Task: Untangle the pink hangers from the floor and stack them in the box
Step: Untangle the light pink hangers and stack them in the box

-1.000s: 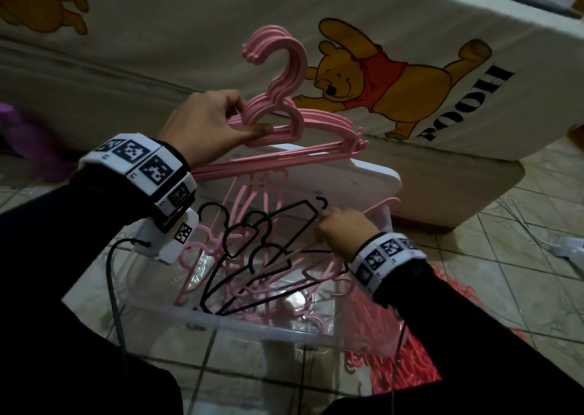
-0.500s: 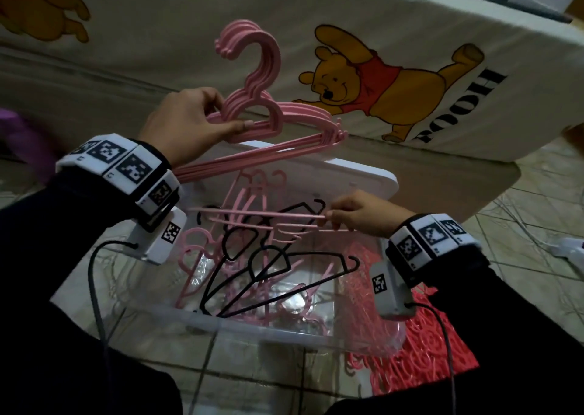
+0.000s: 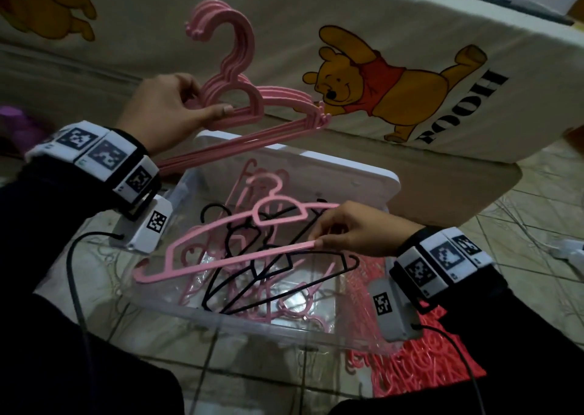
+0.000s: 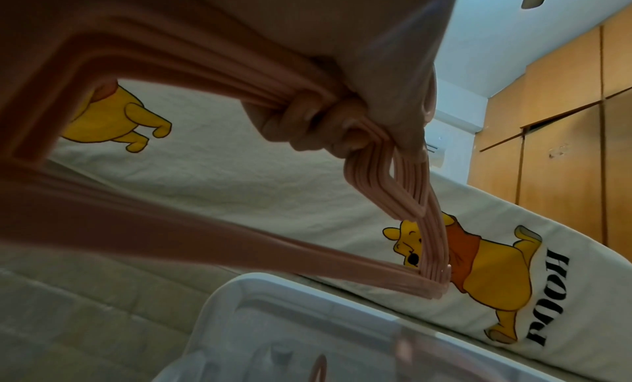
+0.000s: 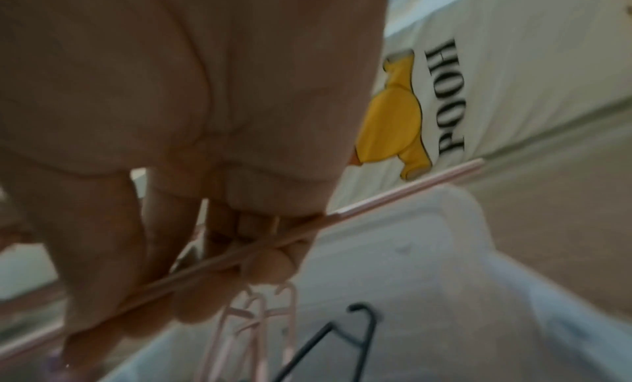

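- Your left hand (image 3: 164,108) curls its fingers and thumb round a nested bundle of pink plastic hangers (image 3: 249,98), held by the neck below the hooks, up above the far rim of the box.
- Your right hand (image 3: 357,228) pinches the bottom bar of a single pink plastic hanger (image 3: 221,240), which lies tilted just above the box's contents.
- Beneath it sits the clear plastic storage box (image 3: 252,323), holding a loose jumble of pink hangers mixed with thin black hangers (image 3: 278,269).
- Beside the box on the tiled floor (image 3: 537,199), more bright pink hangers (image 3: 420,370) lie piled by your right forearm.
- Behind everything hangs a cream bed sheet printed with a yellow bear (image 3: 395,89).
- Likely snag: the single hanger's hook or end notch could catch a black hanger as you lift, dragging it out with it.
- Adding it to the bundle one-handed may splay the nested hooks if your left grip loosens.
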Action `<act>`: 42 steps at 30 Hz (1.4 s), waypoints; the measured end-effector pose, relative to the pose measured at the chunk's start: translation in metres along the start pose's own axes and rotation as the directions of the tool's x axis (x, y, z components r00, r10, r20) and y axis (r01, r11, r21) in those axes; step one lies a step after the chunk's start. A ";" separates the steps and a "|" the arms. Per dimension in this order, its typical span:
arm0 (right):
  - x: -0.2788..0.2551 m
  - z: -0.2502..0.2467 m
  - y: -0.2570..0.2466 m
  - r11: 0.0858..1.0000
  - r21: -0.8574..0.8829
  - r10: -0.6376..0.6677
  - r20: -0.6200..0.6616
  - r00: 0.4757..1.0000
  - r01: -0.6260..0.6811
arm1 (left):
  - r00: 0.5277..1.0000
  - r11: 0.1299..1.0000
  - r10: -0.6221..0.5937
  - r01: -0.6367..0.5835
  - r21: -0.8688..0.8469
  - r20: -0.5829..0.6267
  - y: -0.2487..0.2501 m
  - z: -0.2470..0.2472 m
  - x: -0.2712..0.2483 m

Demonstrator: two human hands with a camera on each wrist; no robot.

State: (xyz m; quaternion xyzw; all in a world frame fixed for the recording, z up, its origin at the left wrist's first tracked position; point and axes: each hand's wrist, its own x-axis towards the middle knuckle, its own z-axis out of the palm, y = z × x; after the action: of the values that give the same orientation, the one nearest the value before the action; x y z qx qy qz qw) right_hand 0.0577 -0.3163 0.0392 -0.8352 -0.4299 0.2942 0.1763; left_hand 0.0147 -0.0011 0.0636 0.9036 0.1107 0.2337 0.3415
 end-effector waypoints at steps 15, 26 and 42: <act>-0.012 -0.008 0.035 0.956 -0.280 0.002 -0.298 0.955 -0.089 | 1.000 0.997 -0.018 0.018 -0.075 0.010 0.001 0.005 -0.002; 0.005 -0.004 0.021 0.977 -0.204 -0.148 -0.483 0.863 0.053 | 0.957 0.985 0.033 0.019 -0.174 0.288 0.035 0.051 -0.025; 0.020 -0.008 0.011 0.975 -0.214 -0.203 -0.752 0.627 0.059 | 0.955 0.999 0.053 -0.054 -0.003 0.293 0.041 0.050 -0.030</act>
State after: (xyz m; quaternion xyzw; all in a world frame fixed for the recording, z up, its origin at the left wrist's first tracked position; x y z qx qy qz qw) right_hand 0.0787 -0.3062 0.0321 -0.8588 -0.3968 -0.1404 0.2922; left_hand 0.0155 -0.0711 0.0478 0.9317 0.0350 0.1060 0.3456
